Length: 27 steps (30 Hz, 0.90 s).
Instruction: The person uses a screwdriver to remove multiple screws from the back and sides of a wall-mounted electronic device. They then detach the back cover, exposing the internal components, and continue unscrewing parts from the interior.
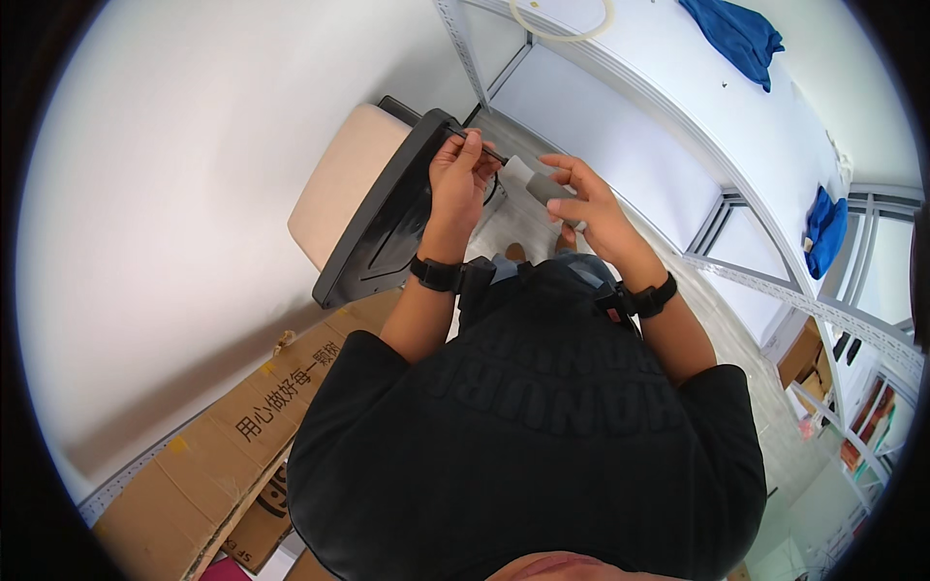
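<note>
A grey-and-white electric screwdriver (552, 194) lies in my right hand (603, 215), with the thumb and fingers around its handle and the index finger lifted. From its white nose a thin black shaft (496, 155) runs left to the upper corner of a black plastic panel (373, 218). My left hand (455, 179) is closed at that corner, its thumb and fingertips pinching around the shaft. Where the shaft's tip meets the panel is too small to make out. Behind the panel sits a beige, smooth, round-cornered piece (349, 179), and the two stand tilted together by the wall.
Brown cardboard (213, 436) lies at the lower left along the wall. To the right runs a white shelf (659, 82) on a metal frame, bearing a pale hose loop (562, 37) and a blue cloth (733, 39). Another blue cloth (823, 232) hangs farther right.
</note>
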Each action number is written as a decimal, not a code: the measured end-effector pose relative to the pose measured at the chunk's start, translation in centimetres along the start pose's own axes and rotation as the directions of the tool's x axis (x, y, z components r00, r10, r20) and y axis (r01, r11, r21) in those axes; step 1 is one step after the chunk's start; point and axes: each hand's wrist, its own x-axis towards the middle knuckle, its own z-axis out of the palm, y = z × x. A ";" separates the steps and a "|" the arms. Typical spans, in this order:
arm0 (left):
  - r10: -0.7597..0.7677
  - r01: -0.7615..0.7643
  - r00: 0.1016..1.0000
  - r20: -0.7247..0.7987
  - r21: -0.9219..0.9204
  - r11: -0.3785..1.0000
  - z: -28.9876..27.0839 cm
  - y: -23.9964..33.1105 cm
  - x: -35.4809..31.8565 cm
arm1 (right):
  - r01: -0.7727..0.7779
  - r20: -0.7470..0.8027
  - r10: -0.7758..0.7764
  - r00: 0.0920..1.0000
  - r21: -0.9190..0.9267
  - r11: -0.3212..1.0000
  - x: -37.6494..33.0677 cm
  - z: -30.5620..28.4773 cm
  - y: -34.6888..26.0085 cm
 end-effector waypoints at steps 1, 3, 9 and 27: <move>0.004 -0.004 1.000 0.001 0.017 1.000 0.4 0.3 -0.2 | -0.082 0.065 0.074 0.995 0.121 0.989 0.1 -0.4 -0.1; 0.010 -0.010 1.000 0.016 0.036 0.999 0.4 0.4 -0.5 | -0.259 0.217 0.193 0.957 0.338 0.905 0.5 -1.3 -0.2; 0.006 -0.006 1.000 0.004 0.067 0.998 0.5 0.8 -0.7 | -0.256 0.132 0.243 0.961 0.097 0.962 1.0 -0.8 0.5; 0.071 -0.048 0.991 -0.115 0.193 0.980 0.8 0.7 -0.8 | -0.307 0.323 0.250 0.913 0.139 0.941 1.7 -1.6 1.0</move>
